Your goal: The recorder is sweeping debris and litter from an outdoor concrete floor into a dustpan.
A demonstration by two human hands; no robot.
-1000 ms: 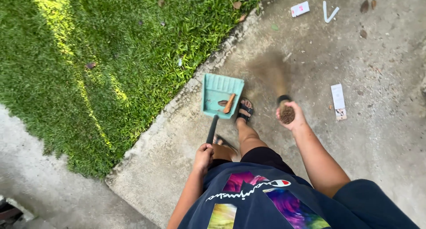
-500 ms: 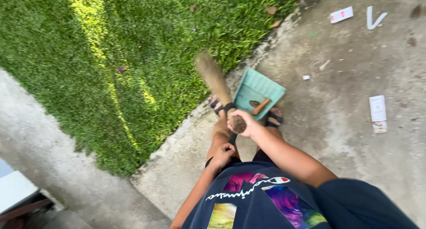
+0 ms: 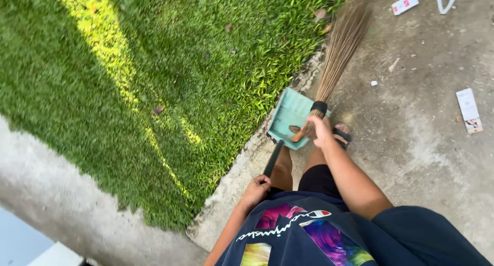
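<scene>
My left hand (image 3: 256, 187) grips the black handle (image 3: 272, 160) of a teal dustpan (image 3: 289, 115) that rests at the edge of the concrete, beside the grass. A brown stick-like piece (image 3: 296, 136) lies in the pan. My right hand (image 3: 322, 131) holds a bundle broom of thin brown sticks (image 3: 339, 47) by its bound end; the bristles fan out forward over the concrete toward the lawn edge. My sandalled foot (image 3: 341, 134) shows just right of the pan.
Lawn (image 3: 154, 65) fills the left side, with a concrete strip (image 3: 46, 194) along its near edge. On the concrete lie a white card with red print (image 3: 405, 3), a white bent piece (image 3: 445, 0), a white paper slip (image 3: 469, 110) and small scraps (image 3: 374, 83).
The broom has swung from pointing left over the grass to pointing forward-right over the concrete. My right hand moved right; the left stays on the dustpan handle. The view has shifted.
</scene>
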